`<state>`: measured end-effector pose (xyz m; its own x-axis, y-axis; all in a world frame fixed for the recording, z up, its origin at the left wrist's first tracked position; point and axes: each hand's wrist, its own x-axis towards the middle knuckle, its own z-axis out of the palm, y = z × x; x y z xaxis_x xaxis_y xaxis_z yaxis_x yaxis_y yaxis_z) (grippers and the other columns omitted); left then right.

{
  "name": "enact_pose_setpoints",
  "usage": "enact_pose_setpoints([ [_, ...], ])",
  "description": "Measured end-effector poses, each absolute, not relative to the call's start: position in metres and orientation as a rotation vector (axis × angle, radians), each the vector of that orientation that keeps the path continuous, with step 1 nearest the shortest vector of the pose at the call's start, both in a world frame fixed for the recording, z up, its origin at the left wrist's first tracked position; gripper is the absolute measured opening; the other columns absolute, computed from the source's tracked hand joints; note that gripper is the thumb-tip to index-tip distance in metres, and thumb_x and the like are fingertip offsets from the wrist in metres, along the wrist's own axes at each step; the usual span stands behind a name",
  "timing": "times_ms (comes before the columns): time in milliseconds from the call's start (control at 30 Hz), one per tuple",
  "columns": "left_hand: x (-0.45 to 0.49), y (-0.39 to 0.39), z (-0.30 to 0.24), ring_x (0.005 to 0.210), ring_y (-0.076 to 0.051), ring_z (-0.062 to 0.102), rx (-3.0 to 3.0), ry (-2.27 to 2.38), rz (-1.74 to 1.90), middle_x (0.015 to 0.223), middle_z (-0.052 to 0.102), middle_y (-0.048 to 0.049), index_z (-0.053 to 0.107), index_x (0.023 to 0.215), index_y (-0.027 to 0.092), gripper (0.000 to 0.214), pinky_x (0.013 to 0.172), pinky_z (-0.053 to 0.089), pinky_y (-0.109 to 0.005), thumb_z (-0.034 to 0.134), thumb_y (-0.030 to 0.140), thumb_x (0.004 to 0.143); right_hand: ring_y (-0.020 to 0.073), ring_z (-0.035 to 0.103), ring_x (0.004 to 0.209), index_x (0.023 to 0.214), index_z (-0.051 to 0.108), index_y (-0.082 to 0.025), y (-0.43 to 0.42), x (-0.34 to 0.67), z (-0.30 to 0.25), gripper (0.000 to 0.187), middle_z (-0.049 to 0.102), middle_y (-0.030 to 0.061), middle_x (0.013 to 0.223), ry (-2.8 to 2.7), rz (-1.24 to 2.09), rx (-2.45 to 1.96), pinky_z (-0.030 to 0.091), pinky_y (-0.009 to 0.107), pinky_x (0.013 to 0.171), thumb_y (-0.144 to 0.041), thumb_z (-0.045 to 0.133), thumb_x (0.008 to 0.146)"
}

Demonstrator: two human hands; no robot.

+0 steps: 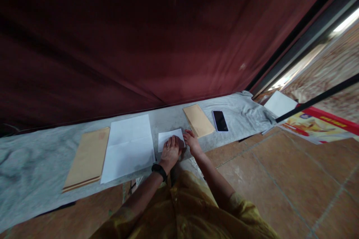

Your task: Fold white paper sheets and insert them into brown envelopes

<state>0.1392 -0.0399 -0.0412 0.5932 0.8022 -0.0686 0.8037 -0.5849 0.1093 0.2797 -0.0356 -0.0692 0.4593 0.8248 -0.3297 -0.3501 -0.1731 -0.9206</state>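
Note:
A small folded sheet of white paper lies on the grey cloth in front of me. My left hand, with a dark band on its wrist, rests flat on top of the folded paper, fingers stretched forward. At the paper's right edge, my right hand has its fingers bent and closed on that edge; its thumb is hard to make out. Left of the paper are larger white sheets with a crease across them. Beyond my right hand lies a brown envelope.
A stack of brown envelopes sits at the left of the cloth-covered bench. A phone lies right of the single envelope. Dark red fabric hangs behind the bench. A printed carton is at the right, above the tiled floor.

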Motion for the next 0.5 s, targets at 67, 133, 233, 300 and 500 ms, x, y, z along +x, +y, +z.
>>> enact_pose_setpoints([
  [67, 0.139, -0.042, -0.039, 0.141, -0.034, 0.045, 2.679, 1.373, 0.036, 0.155, 0.044, -0.0235, 0.043, 0.15, 0.006, 0.061, 0.112, 0.04, -0.045, 0.049, 0.035, 0.097, 0.0189, 0.064, 0.067, 0.101, 0.065, -0.022, -0.038, 0.277, -0.064, 0.031, 0.068, 0.0021, 0.076, -0.415, 1.143, -1.382, 0.048, 0.028, 0.056, -0.041, 0.063, 0.077],
  [133, 0.14, -0.042, -0.035, 0.139, -0.033, 0.047, 2.665, 1.4, 0.08, 0.154, 0.046, -0.0229, 0.041, 0.151, 0.007, 0.06, 0.11, 0.042, -0.045, 0.046, 0.036, 0.099, 0.0194, 0.065, 0.069, 0.101, 0.065, -0.023, -0.04, 0.274, -0.057, 0.031, 0.069, 0.0032, 0.082, -0.378, 1.173, -1.377, 0.048, 0.029, 0.056, -0.044, 0.062, 0.078],
  [233, 0.14, -0.041, -0.023, 0.133, -0.031, 0.053, 2.659, 1.428, 0.131, 0.15, 0.051, -0.0213, 0.042, 0.15, 0.006, 0.055, 0.104, 0.046, -0.043, 0.04, 0.029, 0.101, 0.0203, 0.067, 0.075, 0.101, 0.066, -0.024, -0.043, 0.27, -0.044, 0.033, 0.071, 0.0045, 0.089, -0.351, 1.211, -1.283, 0.051, 0.031, 0.064, -0.047, 0.062, 0.079],
  [300, 0.139, -0.039, -0.012, 0.128, -0.031, 0.057, 2.666, 1.426, 0.161, 0.147, 0.054, -0.0206, 0.044, 0.148, 0.005, 0.052, 0.101, 0.048, -0.043, 0.038, 0.023, 0.1, 0.0203, 0.067, 0.081, 0.102, 0.067, -0.023, -0.044, 0.269, -0.035, 0.035, 0.072, 0.0051, 0.093, -0.365, 1.22, -1.197, 0.053, 0.033, 0.072, -0.048, 0.064, 0.078],
  [500, 0.134, -0.029, 0.016, 0.115, -0.029, 0.063, 2.509, 1.459, 0.487, 0.123, 0.07, -0.0171, 0.059, 0.134, 0.013, 0.041, 0.099, 0.047, -0.042, 0.041, 0.021, 0.098, 0.0213, 0.067, 0.086, 0.109, 0.067, -0.023, -0.046, 0.27, -0.024, 0.044, 0.073, 0.0069, 0.101, -0.446, 1.221, -1.152, 0.053, 0.036, 0.081, -0.054, 0.063, 0.078],
])
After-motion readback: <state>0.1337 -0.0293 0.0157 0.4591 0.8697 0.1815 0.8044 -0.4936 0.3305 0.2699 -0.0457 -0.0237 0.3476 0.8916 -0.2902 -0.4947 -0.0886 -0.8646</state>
